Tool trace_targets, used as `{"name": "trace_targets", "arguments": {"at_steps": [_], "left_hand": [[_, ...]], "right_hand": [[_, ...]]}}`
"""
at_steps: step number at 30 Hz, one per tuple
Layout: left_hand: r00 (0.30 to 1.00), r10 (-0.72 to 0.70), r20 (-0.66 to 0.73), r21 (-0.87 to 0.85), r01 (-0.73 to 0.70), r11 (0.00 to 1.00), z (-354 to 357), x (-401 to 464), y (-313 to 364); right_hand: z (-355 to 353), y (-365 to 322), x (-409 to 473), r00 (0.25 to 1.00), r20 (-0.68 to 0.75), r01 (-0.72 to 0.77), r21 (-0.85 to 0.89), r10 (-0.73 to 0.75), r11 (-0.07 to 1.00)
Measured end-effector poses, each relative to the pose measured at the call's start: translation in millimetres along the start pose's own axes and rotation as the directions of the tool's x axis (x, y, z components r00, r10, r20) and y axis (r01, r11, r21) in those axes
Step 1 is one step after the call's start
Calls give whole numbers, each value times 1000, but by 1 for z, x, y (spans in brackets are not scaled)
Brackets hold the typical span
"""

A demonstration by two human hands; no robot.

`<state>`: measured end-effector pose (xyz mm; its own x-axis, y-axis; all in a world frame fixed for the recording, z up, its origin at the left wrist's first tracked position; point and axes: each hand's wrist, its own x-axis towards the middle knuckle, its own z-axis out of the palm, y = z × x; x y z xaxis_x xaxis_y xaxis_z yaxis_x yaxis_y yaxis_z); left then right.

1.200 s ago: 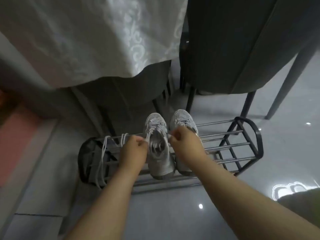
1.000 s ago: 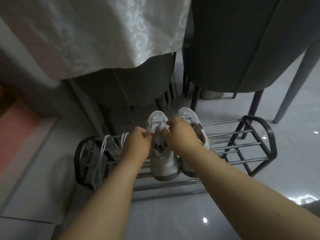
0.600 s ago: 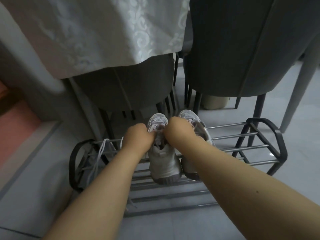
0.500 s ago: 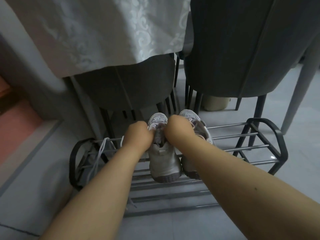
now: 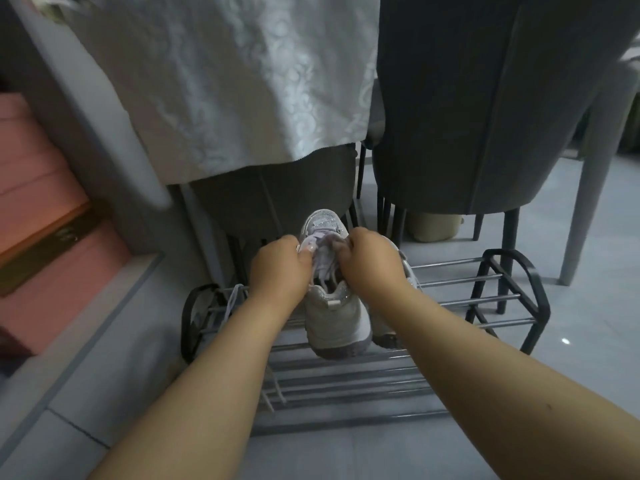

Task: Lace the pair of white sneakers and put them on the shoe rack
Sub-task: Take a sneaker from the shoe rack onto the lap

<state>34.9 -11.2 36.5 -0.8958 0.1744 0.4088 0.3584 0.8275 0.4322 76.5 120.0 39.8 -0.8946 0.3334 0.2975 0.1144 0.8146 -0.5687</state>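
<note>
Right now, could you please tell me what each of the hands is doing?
Left hand: fingers curled, pinching the lace of the left sneaker.
Right hand: fingers curled, gripping the same lace.

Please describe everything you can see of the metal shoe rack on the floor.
The shoe rack is low and long, with shiny silver metal bars running between two black end frames with rounded corners. It has at least two tiers of bars and stands upright on the grey tiled floor, before a dark chair and a table with a white cloth. Two white sneakers rest on its top bars, heels toward the camera. A loose white shoelace hangs over its left end. Both forearms hide parts of it.
</note>
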Motion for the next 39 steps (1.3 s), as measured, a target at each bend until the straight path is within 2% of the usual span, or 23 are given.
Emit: {"name": "trace_targets", "arguments": {"at_steps": [9, 13, 20, 29, 39], "left_hand": [[990, 82, -119, 1, -82, 997, -84, -107, 39], [980, 120, -161, -59, -131, 990, -106, -159, 44], [957, 200, -210, -61, -217, 974, -123, -242, 48], [910, 318, -267, -27, -336, 941, -115, -321, 53], [941, 310, -133, 29, -309, 951, -78, -368, 48]], "right_hand": [[-64, -24, -105, 989, -107, 119, 174, -102, 978], [-85, -26, -161, 982, -115, 173, 218, -151, 960], [-115, -23, -236, 984, 53, 153, 239, -170, 959], [-135, 0, -309, 967, 173, 161, 158, -188, 974], [-116, 42, -348, 942, 328, 49, 61, -66, 997]]}}
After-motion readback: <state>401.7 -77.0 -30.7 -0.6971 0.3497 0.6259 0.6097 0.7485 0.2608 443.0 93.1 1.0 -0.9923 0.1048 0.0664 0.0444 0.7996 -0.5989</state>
